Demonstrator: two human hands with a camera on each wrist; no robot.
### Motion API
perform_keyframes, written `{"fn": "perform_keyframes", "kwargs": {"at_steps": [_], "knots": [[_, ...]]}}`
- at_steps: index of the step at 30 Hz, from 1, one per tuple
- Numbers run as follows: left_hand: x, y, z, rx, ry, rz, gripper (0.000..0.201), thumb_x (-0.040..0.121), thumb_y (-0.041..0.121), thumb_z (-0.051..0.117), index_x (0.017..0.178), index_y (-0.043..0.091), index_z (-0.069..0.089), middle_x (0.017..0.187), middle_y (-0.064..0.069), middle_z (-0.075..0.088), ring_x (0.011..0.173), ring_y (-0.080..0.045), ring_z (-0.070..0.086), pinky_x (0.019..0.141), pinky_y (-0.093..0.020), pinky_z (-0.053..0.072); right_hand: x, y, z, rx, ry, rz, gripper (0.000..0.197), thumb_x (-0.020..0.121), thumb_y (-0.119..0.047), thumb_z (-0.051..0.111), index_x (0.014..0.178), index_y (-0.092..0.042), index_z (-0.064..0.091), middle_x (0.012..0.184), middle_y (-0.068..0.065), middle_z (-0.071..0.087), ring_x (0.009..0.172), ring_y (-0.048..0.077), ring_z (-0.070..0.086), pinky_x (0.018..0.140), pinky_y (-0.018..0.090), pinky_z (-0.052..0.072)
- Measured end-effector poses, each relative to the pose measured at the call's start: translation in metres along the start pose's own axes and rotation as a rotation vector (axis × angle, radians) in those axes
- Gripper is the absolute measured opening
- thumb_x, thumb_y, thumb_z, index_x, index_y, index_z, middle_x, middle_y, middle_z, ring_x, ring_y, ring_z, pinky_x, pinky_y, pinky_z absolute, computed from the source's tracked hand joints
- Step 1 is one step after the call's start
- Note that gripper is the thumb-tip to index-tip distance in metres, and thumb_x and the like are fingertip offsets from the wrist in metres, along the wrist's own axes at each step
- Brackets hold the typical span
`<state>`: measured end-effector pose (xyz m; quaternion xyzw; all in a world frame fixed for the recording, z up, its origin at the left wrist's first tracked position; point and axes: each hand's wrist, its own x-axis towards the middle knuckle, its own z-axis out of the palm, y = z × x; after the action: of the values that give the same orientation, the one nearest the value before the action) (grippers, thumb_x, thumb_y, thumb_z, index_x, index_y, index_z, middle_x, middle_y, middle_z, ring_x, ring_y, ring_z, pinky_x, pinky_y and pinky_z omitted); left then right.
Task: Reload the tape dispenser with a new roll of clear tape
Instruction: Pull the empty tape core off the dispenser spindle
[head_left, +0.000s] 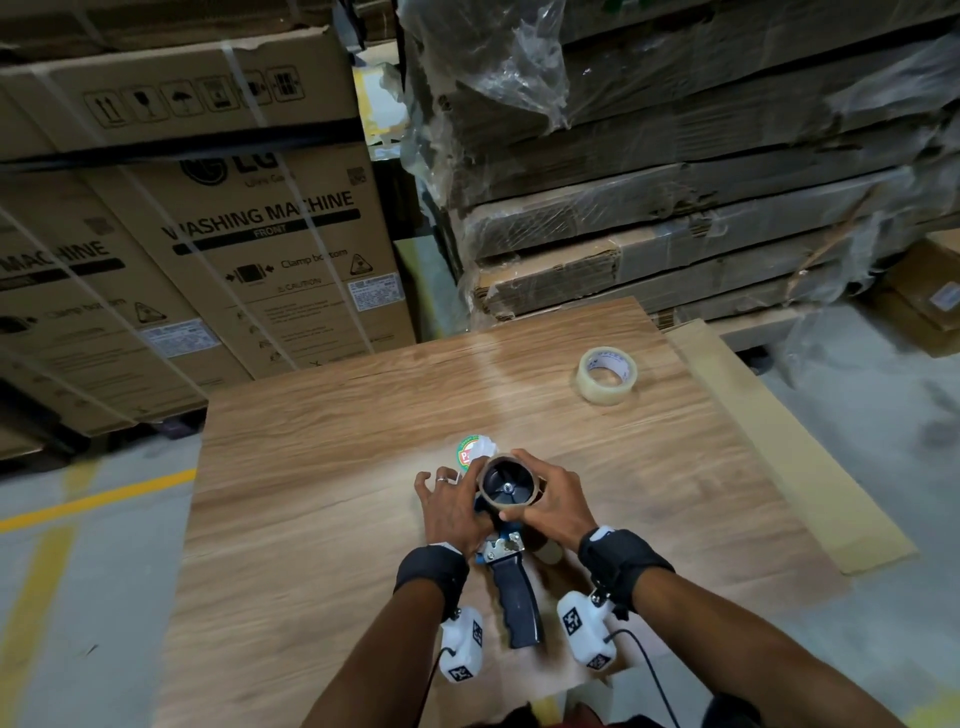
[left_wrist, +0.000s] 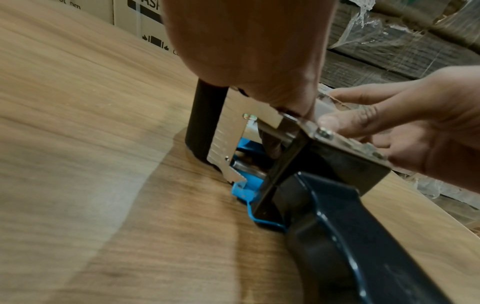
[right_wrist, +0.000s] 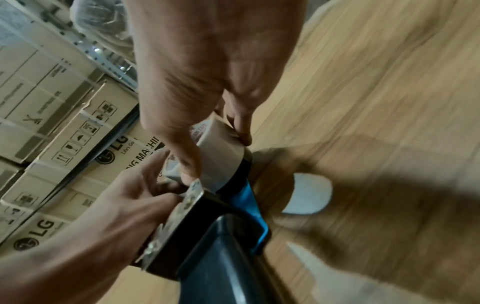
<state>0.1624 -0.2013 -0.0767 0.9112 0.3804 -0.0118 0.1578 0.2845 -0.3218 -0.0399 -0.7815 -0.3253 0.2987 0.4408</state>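
The tape dispenser (head_left: 517, 597) lies on the wooden table (head_left: 337, 467), its dark handle pointing towards me. A nearly bare cardboard tape core (head_left: 514, 504) sits on its hub. My right hand (head_left: 550, 501) grips this core (right_wrist: 223, 156) with thumb and fingers round its rim. My left hand (head_left: 449, 512) holds the dispenser's metal frame (left_wrist: 285, 123) beside the core, with its outer fingers spread. The new roll of clear tape (head_left: 607, 375) lies flat on the table, far right of both hands. In the left wrist view the blue plastic part (left_wrist: 246, 189) rests on the wood.
A small round white item with a green and red label (head_left: 474, 451) lies just beyond the hands. Washing machine cartons (head_left: 234, 234) stand behind the table at left, and wrapped flat cardboard stacks (head_left: 675, 182) at right. A cardboard strip (head_left: 779, 441) runs along the table's right edge.
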Motion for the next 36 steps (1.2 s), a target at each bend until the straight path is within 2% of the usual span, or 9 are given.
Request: {"fn": "perform_keyframes", "kwargs": {"at_steps": [3,6,11,15,18,20,25,30,36], "knots": [[0.0,0.003,-0.004,0.007,-0.015,-0.002,0.075,0.066,0.038,0.059,0.139,0.039,0.039,0.095,0.004,0.07,0.121,-0.024,0.051,0.105,-0.046,0.013,0.007,-0.003,-0.006,0.027,-0.032,0.052,0.066,0.053,-0.01,0.096,0.115,-0.016,0.075,0.087,-0.027,0.069,0.086,-0.009,0.063,0.08,0.0,0.044],[0.0,0.006,-0.006,0.011,-0.029,0.0,0.075,0.067,0.039,0.058,0.139,0.04,0.036,0.097,0.004,0.071,0.123,-0.023,0.049,0.107,-0.047,0.014,0.012,0.0,-0.008,0.028,-0.04,0.048,0.07,0.054,-0.008,0.096,0.119,-0.014,0.074,0.095,-0.017,0.07,0.096,-0.001,0.063,0.078,-0.003,0.04],[-0.002,0.006,-0.006,-0.001,0.01,0.002,0.068,0.068,0.047,0.066,0.132,0.04,0.045,0.099,0.006,0.071,0.121,-0.023,0.052,0.105,-0.047,0.016,0.003,0.007,-0.002,-0.003,-0.046,-0.013,0.096,0.054,-0.01,0.096,0.142,-0.015,0.059,0.132,0.0,0.069,0.12,0.01,0.065,0.106,0.025,0.05],[-0.001,0.007,-0.005,0.006,0.009,-0.007,0.068,0.069,0.05,0.068,0.133,0.04,0.045,0.103,0.005,0.071,0.123,-0.022,0.051,0.105,-0.045,0.014,0.005,0.0,-0.009,-0.011,-0.043,0.011,0.08,0.056,-0.009,0.096,0.131,-0.012,0.068,0.11,-0.01,0.072,0.105,0.004,0.064,0.091,0.003,0.045],[-0.001,0.007,-0.006,0.006,0.003,-0.008,0.068,0.072,0.044,0.066,0.136,0.039,0.044,0.105,0.003,0.07,0.124,-0.022,0.05,0.106,-0.045,0.014,0.012,-0.002,-0.016,0.026,-0.075,0.028,0.067,0.058,-0.008,0.096,0.121,-0.009,0.072,0.096,-0.015,0.067,0.094,0.0,0.061,0.082,-0.001,0.043],[-0.001,0.008,-0.005,0.003,0.001,-0.016,0.068,0.069,0.039,0.066,0.135,0.038,0.047,0.102,0.003,0.07,0.123,-0.022,0.051,0.106,-0.045,0.015,0.012,-0.001,-0.016,0.015,-0.078,0.026,0.074,0.057,-0.007,0.096,0.126,-0.007,0.07,0.104,-0.012,0.069,0.099,-0.001,0.063,0.085,-0.002,0.041],[-0.001,0.008,-0.001,-0.014,0.04,-0.031,0.067,0.067,0.05,0.069,0.131,0.038,0.051,0.1,0.005,0.071,0.122,-0.022,0.052,0.104,-0.044,0.014,0.007,0.002,-0.012,0.003,-0.111,-0.039,0.097,0.054,-0.009,0.095,0.143,-0.013,0.058,0.137,0.001,0.066,0.125,0.007,0.062,0.111,0.028,0.047],[0.001,0.009,0.0,-0.012,0.022,-0.037,0.067,0.067,0.036,0.064,0.132,0.035,0.051,0.103,0.003,0.071,0.123,-0.023,0.051,0.105,-0.045,0.014,0.011,0.0,-0.019,0.021,-0.094,-0.034,0.072,0.057,-0.008,0.096,0.125,-0.008,0.07,0.101,-0.012,0.068,0.097,-0.003,0.061,0.084,-0.003,0.04],[0.003,0.009,0.004,-0.021,0.034,-0.029,0.063,0.066,0.046,0.067,0.127,0.037,0.053,0.1,0.004,0.071,0.12,-0.022,0.052,0.105,-0.045,0.014,0.012,0.006,-0.018,0.04,-0.121,-0.026,0.091,0.056,-0.008,0.096,0.14,-0.011,0.06,0.127,-0.001,0.071,0.113,0.002,0.063,0.1,0.007,0.045]]}}
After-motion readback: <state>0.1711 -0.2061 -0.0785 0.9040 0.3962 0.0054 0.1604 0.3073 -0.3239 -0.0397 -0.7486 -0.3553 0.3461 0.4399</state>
